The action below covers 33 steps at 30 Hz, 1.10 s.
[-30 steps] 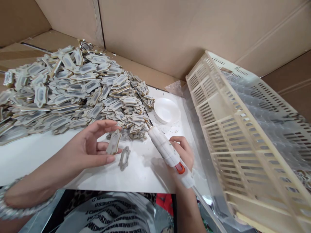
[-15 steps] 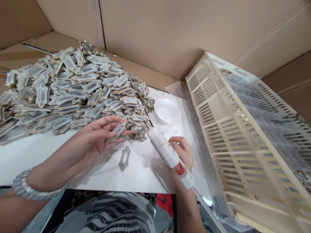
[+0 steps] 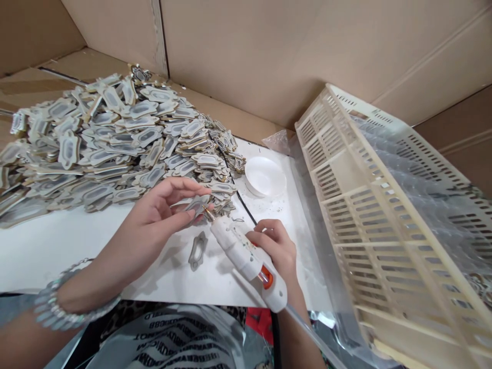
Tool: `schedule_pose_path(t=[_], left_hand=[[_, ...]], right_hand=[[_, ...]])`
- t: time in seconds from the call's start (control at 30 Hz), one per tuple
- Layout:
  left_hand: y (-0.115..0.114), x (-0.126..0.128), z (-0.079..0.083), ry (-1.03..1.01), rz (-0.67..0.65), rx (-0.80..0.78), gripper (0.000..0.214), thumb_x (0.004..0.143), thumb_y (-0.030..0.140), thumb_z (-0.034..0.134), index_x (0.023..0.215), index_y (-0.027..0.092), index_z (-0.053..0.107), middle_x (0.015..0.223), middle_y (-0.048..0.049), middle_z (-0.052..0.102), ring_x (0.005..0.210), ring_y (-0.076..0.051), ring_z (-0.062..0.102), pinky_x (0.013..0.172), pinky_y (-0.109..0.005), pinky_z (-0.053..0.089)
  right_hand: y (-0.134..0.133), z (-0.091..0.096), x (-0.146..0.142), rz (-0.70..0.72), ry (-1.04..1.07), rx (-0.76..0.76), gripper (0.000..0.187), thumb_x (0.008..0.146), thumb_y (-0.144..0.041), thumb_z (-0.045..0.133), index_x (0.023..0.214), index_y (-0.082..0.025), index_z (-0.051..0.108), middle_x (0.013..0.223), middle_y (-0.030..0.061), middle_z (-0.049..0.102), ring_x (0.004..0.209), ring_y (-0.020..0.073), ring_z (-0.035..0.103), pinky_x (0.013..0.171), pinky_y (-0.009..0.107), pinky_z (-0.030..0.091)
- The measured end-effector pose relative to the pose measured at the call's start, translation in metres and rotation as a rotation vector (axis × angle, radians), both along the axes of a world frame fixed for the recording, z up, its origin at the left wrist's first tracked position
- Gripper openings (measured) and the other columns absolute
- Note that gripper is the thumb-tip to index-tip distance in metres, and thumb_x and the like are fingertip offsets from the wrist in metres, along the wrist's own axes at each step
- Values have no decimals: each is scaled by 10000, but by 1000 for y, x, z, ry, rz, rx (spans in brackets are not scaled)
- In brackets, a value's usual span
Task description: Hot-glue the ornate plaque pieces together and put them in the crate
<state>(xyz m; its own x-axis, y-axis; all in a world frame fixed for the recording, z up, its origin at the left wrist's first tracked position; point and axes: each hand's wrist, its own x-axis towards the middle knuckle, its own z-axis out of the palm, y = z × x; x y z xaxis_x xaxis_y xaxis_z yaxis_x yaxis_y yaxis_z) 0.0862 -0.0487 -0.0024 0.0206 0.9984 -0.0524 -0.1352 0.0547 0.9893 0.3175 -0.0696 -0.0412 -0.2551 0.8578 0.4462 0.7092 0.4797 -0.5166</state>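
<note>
Between thumb and fingers, my left hand (image 3: 157, 220) pinches a small grey frame-shaped piece (image 3: 198, 203) with an oblong centre. My right hand (image 3: 279, 251) is wrapped round a white hot glue gun (image 3: 246, 248) with an orange part near its back and a clear stick trailing from the rear. The gun's metal nozzle (image 3: 208, 211) points up and left, at the edge of the held piece; whether it touches cannot be made out. A loose grey frame (image 3: 198, 251) with an open middle lies on the white table just below my left hand.
A large heap of similar grey pieces (image 3: 103, 138) covers the back left. Beyond the gun stands a white bowl (image 3: 265, 177). A cream plastic crate (image 3: 369, 220) with clear plastic wrap inside takes up the right side. Cardboard walls (image 3: 246, 56) close off the back.
The glue gun has moved left, bringing its nozzle to the piece in my left hand. My left hand has turned and shifted slightly right, still holding that piece. The loose frame stays put.
</note>
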Motion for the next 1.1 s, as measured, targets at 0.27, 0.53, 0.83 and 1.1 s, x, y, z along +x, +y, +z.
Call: schedule_pose_path(t=[0.27, 0.53, 0.83, 1.1], left_hand=[[1, 1, 2, 49, -17, 84, 215, 837, 210, 696, 1035, 295, 684, 1147, -8, 707, 1119, -170, 658, 826, -210, 632], [0, 3, 5, 81, 10, 112, 200, 835, 192, 685, 1016, 278, 673, 1106, -5, 715, 1086, -151, 678, 804, -170, 622], [-1, 3, 3, 64, 22, 91, 215, 822, 205, 692, 1013, 296, 661, 1118, -6, 717, 1161, -183, 649, 811, -218, 635], [1, 4, 4, 69, 24, 91, 193, 818, 198, 691, 987, 293, 686, 1114, -7, 710, 1137, -177, 648, 815, -207, 623]], right_hand=[[0, -1, -1, -11, -19, 27, 239, 920, -125, 521, 831, -229, 718, 928, 26, 581, 595, 93, 509, 576, 280, 374], [-1, 2, -4, -76, -59, 13, 235, 923, -176, 546, 761, -226, 709, 891, 27, 593, 628, 115, 553, 594, 291, 392], [1, -3, 0, -53, -32, -2, 185, 868, -152, 607, 777, -266, 721, 855, 11, 630, 641, 144, 563, 615, 306, 410], [-2, 1, -2, -90, -25, -31, 212, 870, -132, 583, 787, -261, 730, 864, 16, 615, 660, 143, 568, 613, 297, 414]])
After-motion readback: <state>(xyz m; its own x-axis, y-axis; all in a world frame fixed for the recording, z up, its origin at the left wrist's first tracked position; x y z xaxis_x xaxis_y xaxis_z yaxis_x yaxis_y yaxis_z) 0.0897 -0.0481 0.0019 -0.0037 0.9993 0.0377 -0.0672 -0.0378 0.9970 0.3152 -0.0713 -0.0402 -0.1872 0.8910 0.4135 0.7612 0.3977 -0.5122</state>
